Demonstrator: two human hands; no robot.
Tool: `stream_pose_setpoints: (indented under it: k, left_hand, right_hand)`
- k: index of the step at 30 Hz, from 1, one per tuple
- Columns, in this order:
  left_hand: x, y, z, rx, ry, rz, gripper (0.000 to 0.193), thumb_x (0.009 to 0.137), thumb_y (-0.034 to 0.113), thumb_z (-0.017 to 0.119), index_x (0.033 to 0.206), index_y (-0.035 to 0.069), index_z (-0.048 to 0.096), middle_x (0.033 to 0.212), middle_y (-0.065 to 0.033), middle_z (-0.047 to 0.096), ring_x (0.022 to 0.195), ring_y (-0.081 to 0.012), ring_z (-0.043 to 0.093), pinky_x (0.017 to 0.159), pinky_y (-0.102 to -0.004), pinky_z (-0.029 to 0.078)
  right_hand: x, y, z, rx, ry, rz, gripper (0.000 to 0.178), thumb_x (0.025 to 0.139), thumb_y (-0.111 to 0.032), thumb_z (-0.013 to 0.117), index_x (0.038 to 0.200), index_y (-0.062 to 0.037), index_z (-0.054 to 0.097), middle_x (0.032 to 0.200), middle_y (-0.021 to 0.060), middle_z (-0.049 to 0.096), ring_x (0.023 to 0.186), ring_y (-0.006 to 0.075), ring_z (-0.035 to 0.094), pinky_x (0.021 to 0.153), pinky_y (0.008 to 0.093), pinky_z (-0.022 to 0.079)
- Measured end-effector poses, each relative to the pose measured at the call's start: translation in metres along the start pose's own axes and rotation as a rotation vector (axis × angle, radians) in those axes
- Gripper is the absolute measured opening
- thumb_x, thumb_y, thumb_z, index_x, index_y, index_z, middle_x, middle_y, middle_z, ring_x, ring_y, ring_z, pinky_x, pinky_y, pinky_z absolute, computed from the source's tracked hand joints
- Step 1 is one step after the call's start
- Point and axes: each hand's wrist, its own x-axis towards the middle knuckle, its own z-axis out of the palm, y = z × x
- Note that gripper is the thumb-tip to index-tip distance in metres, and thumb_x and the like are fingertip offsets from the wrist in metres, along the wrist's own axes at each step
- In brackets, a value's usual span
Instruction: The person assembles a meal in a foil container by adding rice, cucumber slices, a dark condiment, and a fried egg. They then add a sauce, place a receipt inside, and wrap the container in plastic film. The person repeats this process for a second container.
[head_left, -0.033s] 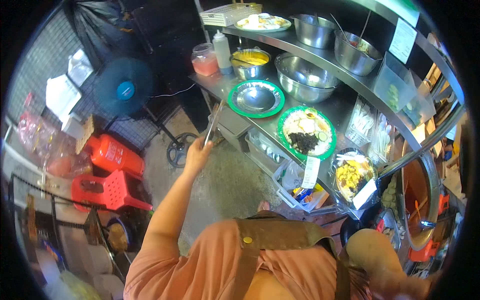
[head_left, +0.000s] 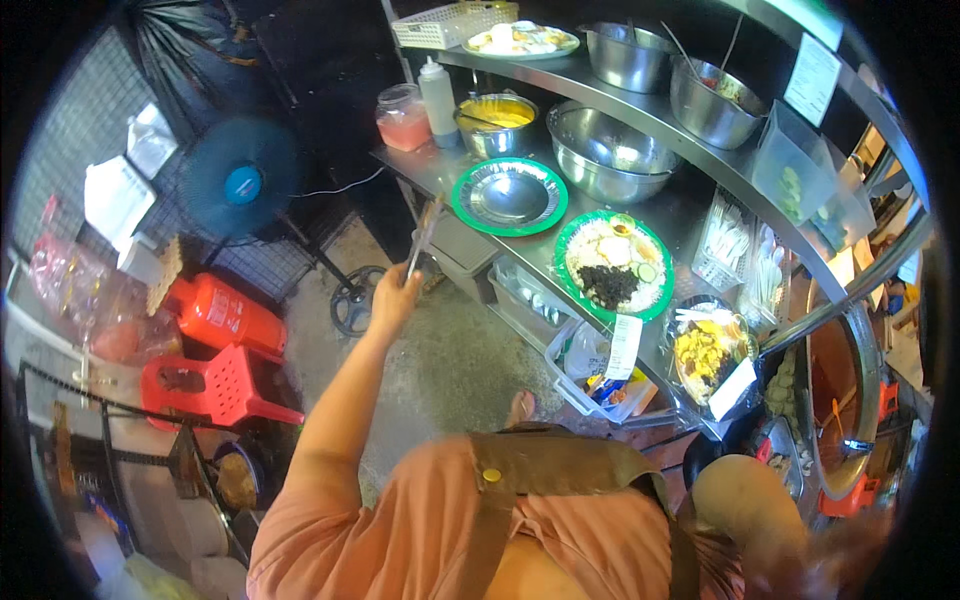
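My left hand [head_left: 395, 298] is closed around the handle end of what looks like slim metal tongs [head_left: 423, 240], pointing up and away from me. They are held over the floor, left of the steel counter. On the counter, nearest to them, is an empty foil-coloured plate with a green rim [head_left: 510, 230]. Beside it lies a green-rimmed plate of rice [head_left: 645, 298], topped with dark chopped food, egg and cucumber slices. A wrapped plate with yellow food [head_left: 705, 355] sits at the near right. My right hand [head_left: 825, 555] is a blur at the lower right; its fingers are unclear.
Behind the plates stand a steel bowl [head_left: 612, 160], a pot of yellow sauce [head_left: 495, 125], a squeeze bottle [head_left: 438, 105] and a jar [head_left: 402, 118]. A shelf edge [head_left: 590, 92] overhangs them. Leftward are a fan [head_left: 240, 180], a red gas cylinder [head_left: 230, 312] and a red chair [head_left: 225, 385].
The whole view has shifted slightly. My left hand, still holding the tongs, appears a little further left and higher. The plates rest where they were.
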Motion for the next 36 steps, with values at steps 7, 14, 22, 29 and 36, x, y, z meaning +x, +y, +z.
stream_pose_setpoints:
  k: [7,14,22,29,36]
  left_hand:
    - [0.199,-0.047,0.09,0.262,-0.028,-0.066,0.029,0.075,0.014,0.059,0.096,-0.006,0.058,0.095,-0.0297,0.062,0.093,-0.044,0.059,0.079,-0.0462,0.049]
    - [0.328,-0.052,0.148,0.382,-0.125,0.185,0.039,0.075,0.028,0.065,0.093,-0.007,0.062,0.095,-0.0294,0.062,0.097,-0.044,0.057,0.086,-0.0455,0.045]
    - [0.34,0.065,0.124,0.069,0.087,0.553,0.045,0.08,0.015,0.063,0.12,-0.003,0.051,0.11,-0.0252,0.052,0.104,-0.0415,0.05,0.09,-0.046,0.042]
    - [0.231,0.426,0.014,-0.539,-0.07,1.262,0.01,0.087,0.011,0.062,0.088,0.001,0.064,0.073,-0.0121,0.062,0.065,-0.0236,0.06,0.06,-0.0326,0.046]
    - [0.194,0.707,0.016,-0.525,0.218,1.704,0.026,0.089,0.024,0.052,0.103,0.008,0.066,0.101,-0.0133,0.065,0.096,-0.0284,0.062,0.084,-0.0362,0.047]
  right_hand:
    - [-0.007,0.129,0.036,-0.243,0.348,0.042,0.054,0.086,-0.022,0.063,0.129,-0.0019,0.036,0.136,0.0163,0.041,0.123,0.031,0.044,0.1,0.0434,0.039]
    - [-0.005,0.223,0.068,-0.759,0.206,0.359,0.063,0.076,0.003,0.064,0.132,0.002,0.036,0.123,0.0194,0.04,0.105,0.0263,0.054,0.089,0.0365,0.047]
    - [0.072,0.19,0.018,-1.405,0.132,0.22,0.037,0.078,-0.002,0.065,0.114,-0.0036,0.056,0.106,0.0131,0.054,0.091,0.0217,0.057,0.073,0.0315,0.049]
    - [0.216,0.206,-0.115,-1.339,0.357,0.095,0.023,0.086,-0.021,0.06,0.099,-0.0036,0.066,0.083,0.0132,0.068,0.078,0.023,0.065,0.072,0.0329,0.049]
    - [0.336,0.27,-0.191,-1.314,0.123,0.167,0.035,0.082,-0.017,0.057,0.117,-0.0118,0.059,0.105,0.0152,0.064,0.097,0.03,0.062,0.084,0.0358,0.048]
